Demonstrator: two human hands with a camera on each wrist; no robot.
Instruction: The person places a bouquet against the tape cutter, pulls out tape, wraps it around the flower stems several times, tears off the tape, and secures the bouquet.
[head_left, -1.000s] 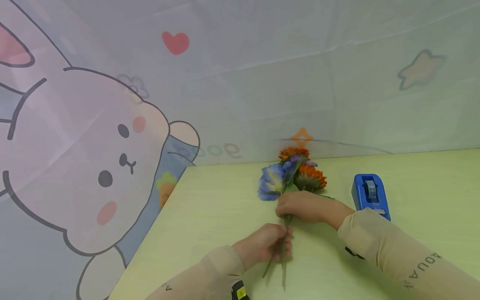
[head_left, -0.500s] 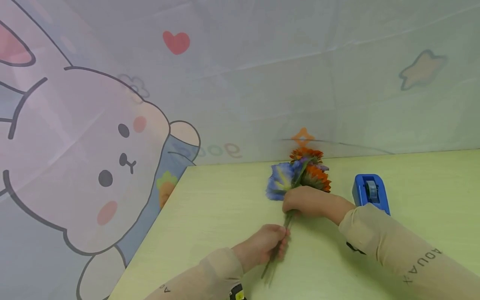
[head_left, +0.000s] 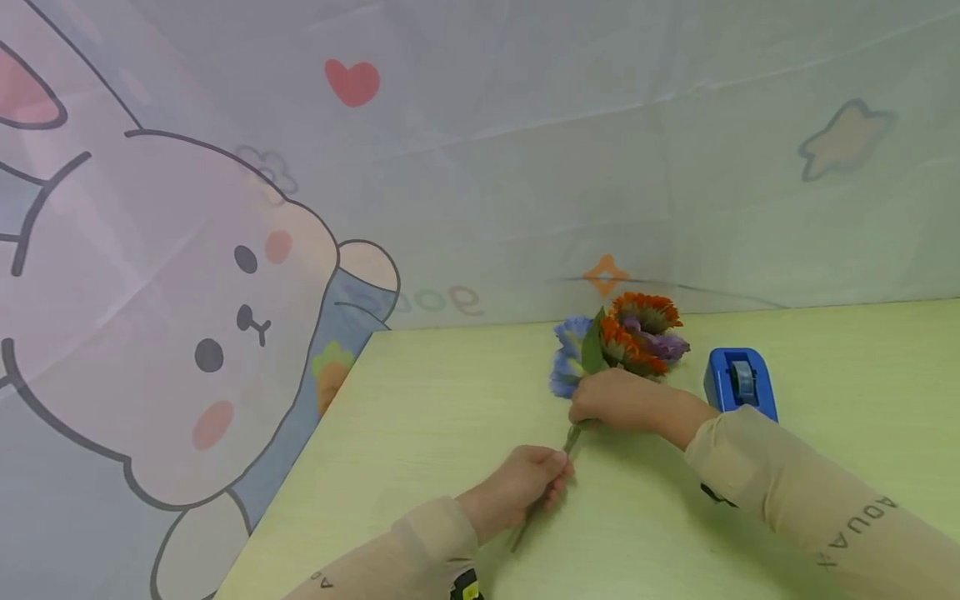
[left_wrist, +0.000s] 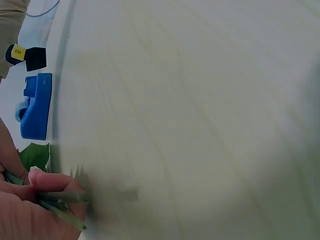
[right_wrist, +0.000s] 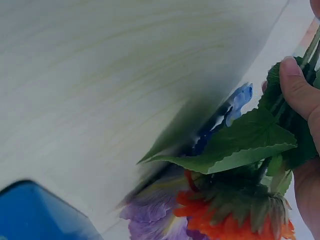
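A small bunch of artificial flowers lies slanted over the table, with orange blooms (head_left: 648,312), a blue bloom (head_left: 567,367), a purple bloom (head_left: 663,343) and green leaves (head_left: 592,343). Just below the blooms, my right hand (head_left: 618,402) grips the stems, fingers curled round them. Lower down, my left hand (head_left: 517,487) holds the stems (head_left: 573,437), whose ends (left_wrist: 72,219) poke out past its fingers in the left wrist view. Seen from the right wrist, the thumb lies on the stems beside a large green leaf (right_wrist: 235,145) and an orange bloom (right_wrist: 235,215).
A blue tape dispenser (head_left: 738,379) with a roll of clear tape stands right of the flowers, partly behind the right sleeve (head_left: 795,492). The pale yellow table (head_left: 420,392) meets a printed cloth backdrop (head_left: 510,183) at its far edge.
The blooms have swung to the right and turned, so the purple bloom now shows on the right side. The stems slant more, and their lower ends have shifted left and drawn together.
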